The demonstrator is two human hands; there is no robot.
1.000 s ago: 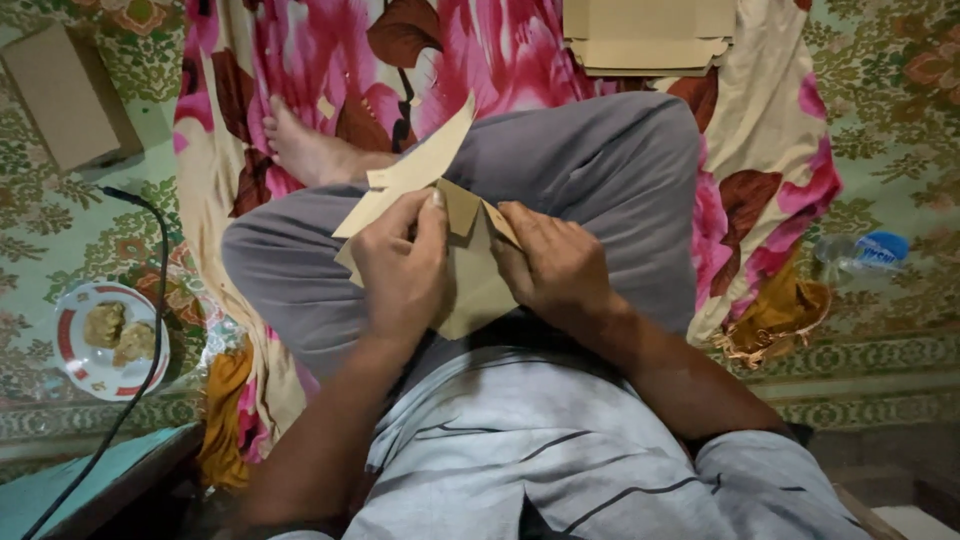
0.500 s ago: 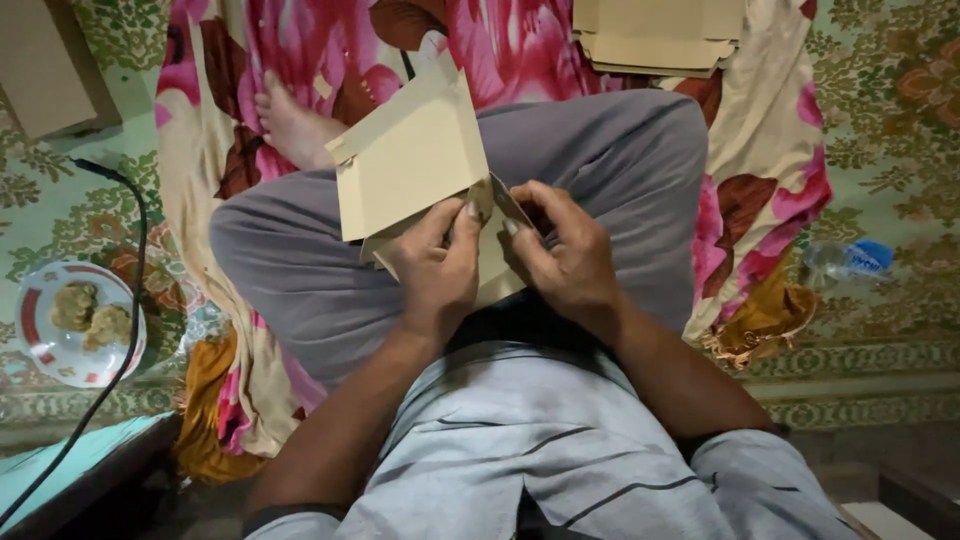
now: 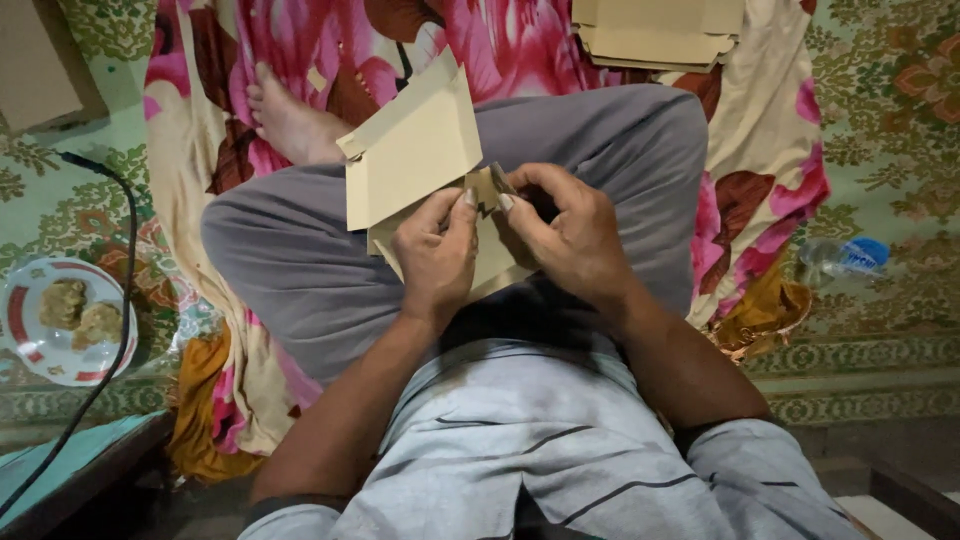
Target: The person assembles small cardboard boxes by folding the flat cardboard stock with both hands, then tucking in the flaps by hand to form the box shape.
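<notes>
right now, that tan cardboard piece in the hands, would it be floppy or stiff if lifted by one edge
The cardboard piece looks fairly stiff: its raised flap stands flat, without drooping. It seems thin, so probably light. The left hand and right hand bend a small tab, so it likely creases easily.

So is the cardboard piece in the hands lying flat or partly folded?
Partly folded. One panel of the cardboard piece stands up at an angle, while the left hand and right hand pinch a small tab between them.

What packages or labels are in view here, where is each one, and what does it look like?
Cardboard piece: tan, flat, partly folded, held over the lap by both hands.
Cardboard stack: tan flat sheets, top edge, on the floral cloth.
Plastic bottle: clear, blue label, lying at right.
No screens or signs.
</notes>
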